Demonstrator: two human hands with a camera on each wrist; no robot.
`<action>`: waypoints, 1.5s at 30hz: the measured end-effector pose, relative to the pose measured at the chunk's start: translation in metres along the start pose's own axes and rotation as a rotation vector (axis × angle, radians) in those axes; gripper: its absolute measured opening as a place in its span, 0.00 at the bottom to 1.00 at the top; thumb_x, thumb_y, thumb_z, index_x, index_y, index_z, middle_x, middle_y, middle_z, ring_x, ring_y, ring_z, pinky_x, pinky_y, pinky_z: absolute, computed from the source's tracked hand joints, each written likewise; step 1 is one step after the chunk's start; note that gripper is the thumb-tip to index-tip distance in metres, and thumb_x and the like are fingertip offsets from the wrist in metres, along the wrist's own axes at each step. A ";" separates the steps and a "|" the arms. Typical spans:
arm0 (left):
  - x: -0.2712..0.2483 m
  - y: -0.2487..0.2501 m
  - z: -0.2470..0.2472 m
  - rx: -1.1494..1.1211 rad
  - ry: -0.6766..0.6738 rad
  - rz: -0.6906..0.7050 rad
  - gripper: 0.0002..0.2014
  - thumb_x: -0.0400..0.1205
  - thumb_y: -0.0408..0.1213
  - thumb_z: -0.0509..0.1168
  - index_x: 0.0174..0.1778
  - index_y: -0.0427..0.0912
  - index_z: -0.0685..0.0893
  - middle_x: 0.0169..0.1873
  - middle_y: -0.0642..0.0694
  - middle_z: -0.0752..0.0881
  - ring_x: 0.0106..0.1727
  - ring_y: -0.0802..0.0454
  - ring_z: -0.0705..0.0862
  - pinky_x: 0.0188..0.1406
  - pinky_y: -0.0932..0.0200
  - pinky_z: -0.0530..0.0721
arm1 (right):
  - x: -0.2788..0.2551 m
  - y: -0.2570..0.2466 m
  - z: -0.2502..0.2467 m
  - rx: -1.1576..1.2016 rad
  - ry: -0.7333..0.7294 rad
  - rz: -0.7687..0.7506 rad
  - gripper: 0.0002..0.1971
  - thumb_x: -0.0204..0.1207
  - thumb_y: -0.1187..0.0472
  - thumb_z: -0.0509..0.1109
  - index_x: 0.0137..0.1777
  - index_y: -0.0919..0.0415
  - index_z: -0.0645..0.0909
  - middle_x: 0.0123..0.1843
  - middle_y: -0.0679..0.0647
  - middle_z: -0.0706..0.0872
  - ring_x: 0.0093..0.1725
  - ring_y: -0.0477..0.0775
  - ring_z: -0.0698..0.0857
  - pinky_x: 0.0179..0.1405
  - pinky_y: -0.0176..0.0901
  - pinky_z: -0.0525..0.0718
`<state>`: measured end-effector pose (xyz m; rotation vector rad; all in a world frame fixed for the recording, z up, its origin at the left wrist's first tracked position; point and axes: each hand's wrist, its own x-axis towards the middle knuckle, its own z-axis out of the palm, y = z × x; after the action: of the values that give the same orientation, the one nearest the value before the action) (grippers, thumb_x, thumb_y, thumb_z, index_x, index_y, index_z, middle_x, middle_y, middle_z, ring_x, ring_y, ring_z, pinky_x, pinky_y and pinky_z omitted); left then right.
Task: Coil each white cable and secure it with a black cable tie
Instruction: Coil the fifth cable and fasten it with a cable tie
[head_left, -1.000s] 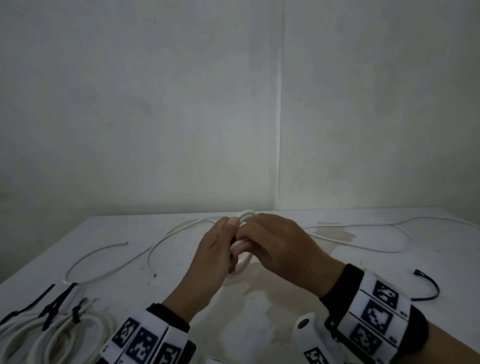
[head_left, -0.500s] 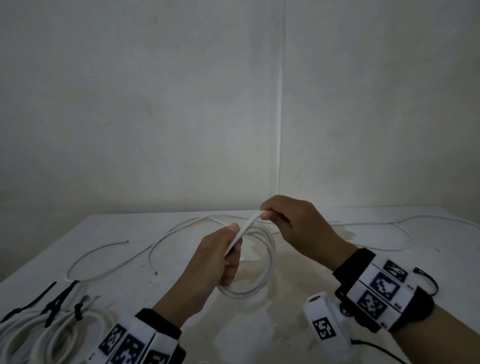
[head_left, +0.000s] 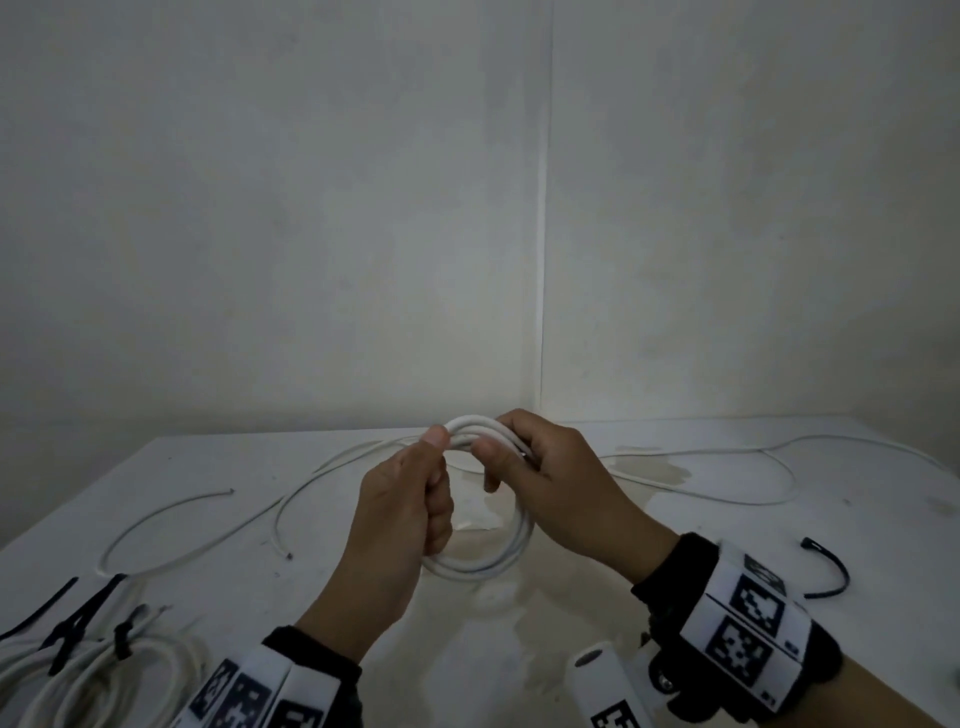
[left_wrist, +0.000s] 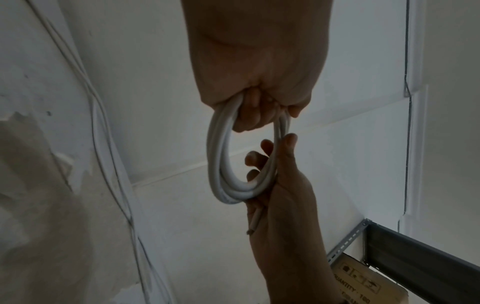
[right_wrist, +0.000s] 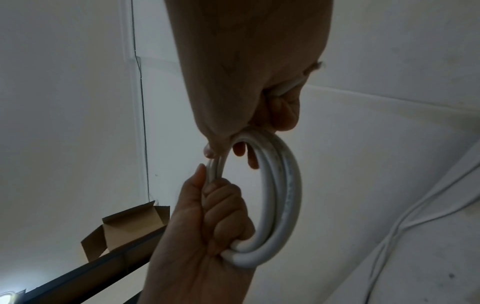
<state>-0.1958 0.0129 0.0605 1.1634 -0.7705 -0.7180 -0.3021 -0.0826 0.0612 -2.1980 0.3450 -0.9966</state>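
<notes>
A white cable coil (head_left: 488, 564) of several loops hangs above the middle of the table, held by both hands. My left hand (head_left: 434, 483) grips its left side, fingers curled through the loops and thumb on top. My right hand (head_left: 506, 452) grips the top right of the coil. In the left wrist view the coil (left_wrist: 221, 164) runs from my left hand (left_wrist: 259, 107) to my right hand (left_wrist: 270, 160), where the cable's cut end (left_wrist: 255, 220) lies in the palm. The right wrist view shows the coil (right_wrist: 285, 195) between both fists. A loose black cable tie (head_left: 831, 577) lies at the right.
Loose white cables trail over the table at the left (head_left: 208, 540) and the back right (head_left: 753, 499). Coiled white bundles with black ties (head_left: 93, 670) lie at the lower left, with spare black ties (head_left: 36, 613) beside them. Walls close the table behind.
Half a second ago my right hand held a strand drawn up and away from the left hand. It has come back to the coil, and both hands grip it close together.
</notes>
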 end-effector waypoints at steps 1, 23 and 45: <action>0.000 -0.001 0.000 0.004 0.005 0.009 0.21 0.83 0.42 0.55 0.23 0.45 0.62 0.14 0.54 0.60 0.15 0.60 0.55 0.12 0.71 0.56 | 0.001 -0.001 0.001 -0.013 0.005 0.006 0.08 0.77 0.49 0.63 0.38 0.48 0.76 0.26 0.45 0.79 0.25 0.39 0.77 0.26 0.26 0.71; -0.002 0.000 0.006 0.132 -0.078 -0.142 0.22 0.83 0.49 0.56 0.25 0.41 0.69 0.15 0.53 0.61 0.15 0.58 0.58 0.14 0.66 0.60 | 0.005 0.007 -0.006 -0.564 -0.077 -0.199 0.34 0.70 0.35 0.45 0.49 0.64 0.79 0.31 0.58 0.84 0.27 0.57 0.76 0.27 0.42 0.66; -0.006 0.000 0.006 0.168 -0.186 -0.238 0.23 0.81 0.53 0.55 0.24 0.42 0.68 0.16 0.51 0.59 0.17 0.56 0.58 0.16 0.64 0.65 | -0.005 0.016 0.000 -0.712 0.180 -0.472 0.30 0.84 0.44 0.42 0.38 0.57 0.82 0.21 0.46 0.79 0.17 0.48 0.76 0.16 0.31 0.67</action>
<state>-0.2034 0.0145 0.0608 1.3685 -0.8685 -0.9846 -0.3054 -0.0921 0.0472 -2.9212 0.2948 -1.5043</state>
